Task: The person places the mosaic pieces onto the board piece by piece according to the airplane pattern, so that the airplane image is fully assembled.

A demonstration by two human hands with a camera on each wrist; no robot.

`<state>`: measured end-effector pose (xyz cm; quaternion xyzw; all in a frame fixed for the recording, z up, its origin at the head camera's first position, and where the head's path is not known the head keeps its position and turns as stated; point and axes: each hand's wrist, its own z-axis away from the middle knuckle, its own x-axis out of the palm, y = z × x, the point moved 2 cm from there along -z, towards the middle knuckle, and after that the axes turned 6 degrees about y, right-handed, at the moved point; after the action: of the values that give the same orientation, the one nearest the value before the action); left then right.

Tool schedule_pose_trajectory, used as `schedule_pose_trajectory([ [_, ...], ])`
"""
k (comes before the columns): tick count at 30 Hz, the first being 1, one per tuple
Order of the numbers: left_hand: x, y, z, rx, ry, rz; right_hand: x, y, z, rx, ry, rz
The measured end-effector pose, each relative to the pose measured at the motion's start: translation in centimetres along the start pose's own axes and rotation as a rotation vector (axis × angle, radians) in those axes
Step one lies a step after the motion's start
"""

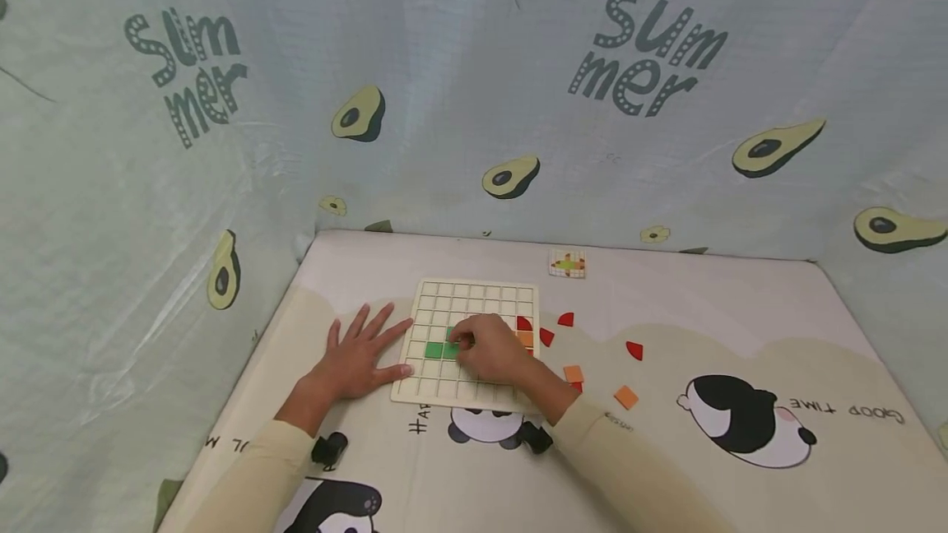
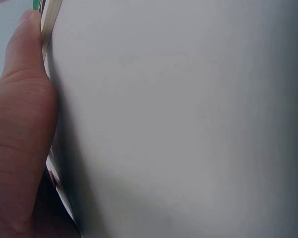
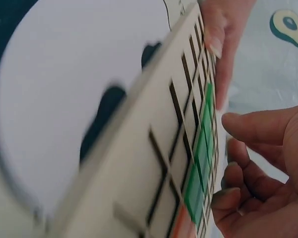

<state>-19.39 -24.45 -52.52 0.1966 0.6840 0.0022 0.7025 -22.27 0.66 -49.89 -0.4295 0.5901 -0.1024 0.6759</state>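
A pale gridded board [image 1: 429,385] lies on the table with green square tiles [image 1: 434,349] in its middle cells. On its left edge rest the thumb and index fingertip of my left hand [image 1: 355,359], the fingers spread. The left wrist view shows the left thumb [image 2: 22,54] along that edge. Above the green tiles hovers my right hand [image 1: 489,349], fingers bent. From the right wrist, the right hand [image 3: 263,173] has its thumb apart from the loosely curled fingers, with no piece visible between them. An orange tile [image 1: 525,339] and a red quarter-round piece [image 1: 523,323] sit on the board's right side.
Loose red pieces [image 1: 634,349] and orange squares [image 1: 625,397] are scattered right of the board. A small pattern card [image 1: 567,264] lies behind it. Avocado-printed sheeting [image 1: 444,64] walls the table at the back and sides.
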Motion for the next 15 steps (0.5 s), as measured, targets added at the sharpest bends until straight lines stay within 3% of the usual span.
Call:
schedule_pose_trajectory([
  [4, -0.1, 0.1, 0.0, 0.001, 0.001, 0.006, -1.9, 1.3, 0.6, 0.008, -0.01, -0.026],
  [9, -0.2, 0.2, 0.0, 0.002, -0.002, 0.008, -4.6, 3.4, 1.7, 0.09, -0.016, -0.032],
  [15, -0.1, 0.3, -0.2, 0.004, -0.007, 0.006, -7.8, 6.8, 3.0, 0.143, 0.01, 0.035],
])
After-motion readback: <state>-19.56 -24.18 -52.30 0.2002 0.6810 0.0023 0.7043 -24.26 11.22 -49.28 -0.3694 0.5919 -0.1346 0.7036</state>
